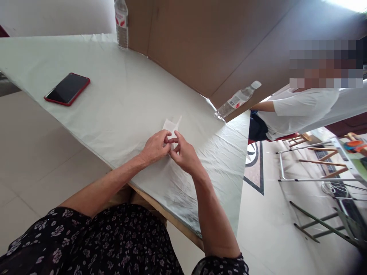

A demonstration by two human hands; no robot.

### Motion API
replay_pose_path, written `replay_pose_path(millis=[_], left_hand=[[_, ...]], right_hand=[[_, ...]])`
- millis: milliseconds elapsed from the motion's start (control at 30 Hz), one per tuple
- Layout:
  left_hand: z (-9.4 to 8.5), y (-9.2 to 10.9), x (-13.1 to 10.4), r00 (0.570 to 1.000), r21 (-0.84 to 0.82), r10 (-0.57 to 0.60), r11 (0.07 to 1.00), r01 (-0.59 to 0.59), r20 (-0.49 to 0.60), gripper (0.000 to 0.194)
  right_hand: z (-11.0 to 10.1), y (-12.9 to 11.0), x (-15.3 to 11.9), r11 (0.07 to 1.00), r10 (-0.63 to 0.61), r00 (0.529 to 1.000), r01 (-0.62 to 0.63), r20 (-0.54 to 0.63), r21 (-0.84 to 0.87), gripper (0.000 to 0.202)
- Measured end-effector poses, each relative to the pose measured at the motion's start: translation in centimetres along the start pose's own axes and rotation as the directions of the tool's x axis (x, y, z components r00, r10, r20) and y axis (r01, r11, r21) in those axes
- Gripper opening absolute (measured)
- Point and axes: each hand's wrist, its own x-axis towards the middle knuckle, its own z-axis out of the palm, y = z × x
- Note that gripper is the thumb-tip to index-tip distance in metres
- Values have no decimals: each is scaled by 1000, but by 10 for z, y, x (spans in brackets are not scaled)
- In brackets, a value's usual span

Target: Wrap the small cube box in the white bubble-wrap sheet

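Both my hands meet over the pale green covered table (pixel 114 95), near its front edge. My left hand (pixel 155 147) has its thumb and fingers pinched at the lower end of a thin white piece of paper (pixel 171 125), which looks like tissue. On the other side, my right hand (pixel 185 153) is closed against the same paper, its fingertips touching those of the left. Two uneven corners of the paper stick up beyond my fingers. Its lower part is hidden behind the hands.
A phone in a red case (pixel 69 88) lies at the left. Brown boards (pixel 183 46) stand along the back, with one water bottle (pixel 122 26) upright and another bottle (pixel 237 100) appearing tilted beside them. At right sit a person in a white shirt (pixel 304 107) and folding frames (pixel 315 179).
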Motion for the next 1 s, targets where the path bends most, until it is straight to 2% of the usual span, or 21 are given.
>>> replay_pose_path(millis=[33, 100, 167, 233, 400, 500, 700, 867, 1000], left_hand=[[2, -1, 0, 1000, 17, 15, 1000, -15, -12, 31], [5, -4, -1, 998, 64, 56, 997, -54, -33, 34], [7, -5, -2, 993, 123, 110, 987, -105, -42, 37], [9, -5, -4, 982, 204, 180, 965, -164, -63, 41], [14, -8, -9, 925, 451, 366, 846, -285, -103, 44], [15, -9, -8, 906, 515, 414, 798, -312, -92, 42], [15, -6, -7, 936, 514, 341, 821, -249, -91, 28], [14, -4, -8, 944, 470, 313, 851, -232, -100, 24], [14, -2, -10, 944, 457, 306, 862, -220, -122, 24]], right_hand=[[-2, 6, 0, 994, 3, 1000, -1, -16, 110, 69], [-4, 18, 2, 958, 45, 991, -7, -126, 287, 61], [-3, 30, 6, 936, 100, 958, 0, -268, 352, 54], [1, 37, 13, 940, 102, 939, 17, -328, 340, 52], [7, 43, 35, 970, 14, 963, 52, -269, 236, 51], [7, 45, 43, 977, -5, 979, 48, -203, 206, 50], [8, 50, 49, 981, -10, 990, 38, -142, 190, 46], [4, 54, 53, 982, 5, 974, 38, -228, 183, 41], [3, 55, 56, 984, 4, 969, 40, -247, 172, 41]])
